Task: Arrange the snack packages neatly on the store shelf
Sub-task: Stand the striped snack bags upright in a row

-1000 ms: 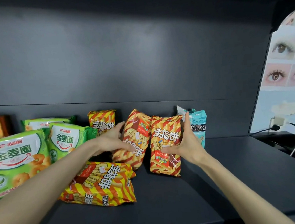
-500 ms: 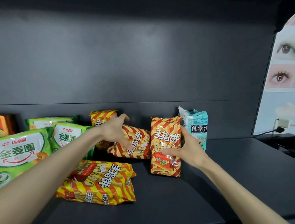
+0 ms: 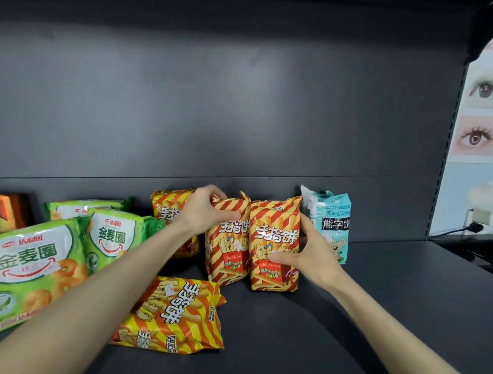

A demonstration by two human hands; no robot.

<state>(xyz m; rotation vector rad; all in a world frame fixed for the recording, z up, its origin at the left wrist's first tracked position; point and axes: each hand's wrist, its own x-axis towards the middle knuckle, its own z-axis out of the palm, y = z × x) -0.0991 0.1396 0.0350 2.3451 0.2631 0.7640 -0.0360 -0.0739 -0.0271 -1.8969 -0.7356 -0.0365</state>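
Striped flat packet [image 3: 172, 313] lies left of teal packet [image 3: 333, 224], nearer left hand [image 3: 203, 214], whose fingers grip one upright packet [image 3: 230, 256]; right hand [image 3: 313, 258] holds its twin [image 3: 270, 238].

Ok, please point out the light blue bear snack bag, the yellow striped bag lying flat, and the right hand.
Light blue bear snack bag [image 3: 333, 224]: head view, black label band.
Yellow striped bag lying flat [image 3: 172, 313]: head view, centre of front.
Right hand [image 3: 311, 257]: head view, back of hand.

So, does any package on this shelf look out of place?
Yes. The flat striped package lies at the front with its print sideways. The same kind stands upright behind it: the left hand grips the left upright package, the right hand holds the right upright package.
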